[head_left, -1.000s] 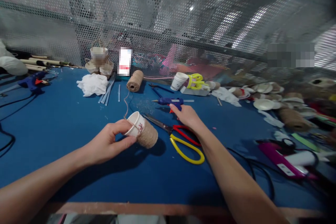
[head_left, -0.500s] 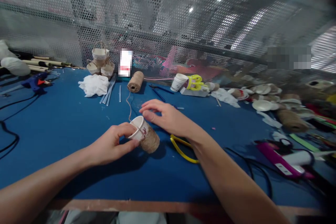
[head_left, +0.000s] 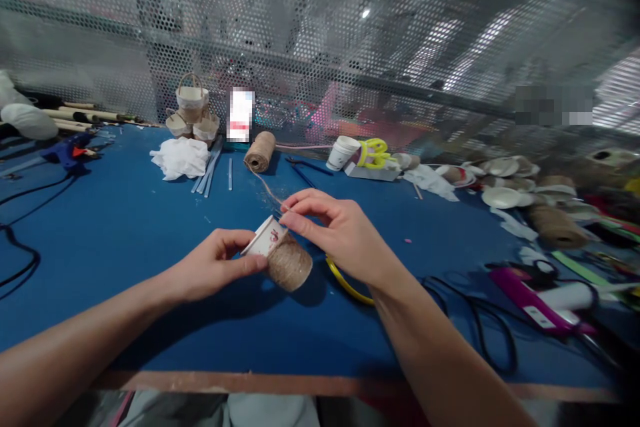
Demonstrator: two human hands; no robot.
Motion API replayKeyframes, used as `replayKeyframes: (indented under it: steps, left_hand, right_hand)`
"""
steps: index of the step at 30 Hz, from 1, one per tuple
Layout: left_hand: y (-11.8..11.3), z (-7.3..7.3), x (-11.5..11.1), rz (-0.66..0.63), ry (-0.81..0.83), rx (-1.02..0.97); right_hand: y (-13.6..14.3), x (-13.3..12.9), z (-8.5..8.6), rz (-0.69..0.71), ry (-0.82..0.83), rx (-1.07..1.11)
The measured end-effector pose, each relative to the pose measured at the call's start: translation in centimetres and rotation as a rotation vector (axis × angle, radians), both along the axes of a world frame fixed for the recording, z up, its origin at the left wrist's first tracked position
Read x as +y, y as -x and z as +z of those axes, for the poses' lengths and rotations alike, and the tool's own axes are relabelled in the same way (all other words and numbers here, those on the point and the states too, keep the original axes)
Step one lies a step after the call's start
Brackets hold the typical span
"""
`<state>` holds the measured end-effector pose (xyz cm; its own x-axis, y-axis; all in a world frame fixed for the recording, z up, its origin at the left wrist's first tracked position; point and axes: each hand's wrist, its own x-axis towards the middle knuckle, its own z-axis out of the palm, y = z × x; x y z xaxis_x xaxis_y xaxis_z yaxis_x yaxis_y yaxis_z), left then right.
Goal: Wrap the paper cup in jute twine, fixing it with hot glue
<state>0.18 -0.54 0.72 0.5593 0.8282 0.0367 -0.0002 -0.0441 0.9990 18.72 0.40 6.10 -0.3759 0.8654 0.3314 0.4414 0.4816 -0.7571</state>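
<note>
My left hand (head_left: 215,263) grips a paper cup (head_left: 263,238) by its rim, fingers inside and thumb outside. The cup is tilted, its mouth toward the left, and brown twine is wound around its lower part. My right hand (head_left: 333,230) pinches a strand of twine (head_left: 270,193) just above the cup's wall. That strand runs back to a twine spool (head_left: 261,152) lying on its side farther off. Partly hidden under my right forearm is a yellow handle (head_left: 350,285).
Pliers (head_left: 305,170), a paper cup (head_left: 343,152) and yellow-handled scissors (head_left: 373,152) lie behind my hands. A blue glue gun (head_left: 67,152) is at left, a magenta one (head_left: 530,300) with black cable at right. Glue sticks (head_left: 207,173) and white cloth (head_left: 181,159) lie back left, before a perforated metal screen (head_left: 300,27).
My right hand has moved slightly right and closed on the twine, drawing it straighter from the spool. The cup has turned in my left hand, showing more of its wound side.
</note>
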Motion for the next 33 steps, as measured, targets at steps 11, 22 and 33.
replayKeyframes:
  steps: [11, 22, 33]
  left_hand:
    - [0.2, -0.2, -0.4, -0.030, -0.031, 0.017]
    - [0.2, -0.1, -0.4, -0.027, -0.027, 0.007]
    - [0.2, 0.2, -0.6, -0.007, 0.060, -0.027]
  right_hand:
    - [-0.4, -0.2, -1.3, -0.032, 0.047, 0.085]
    - [-0.5, -1.0, -1.0, -0.071, 0.090, 0.094]
    - [-0.8, -0.8, -1.1, -0.071, 0.041, 0.051]
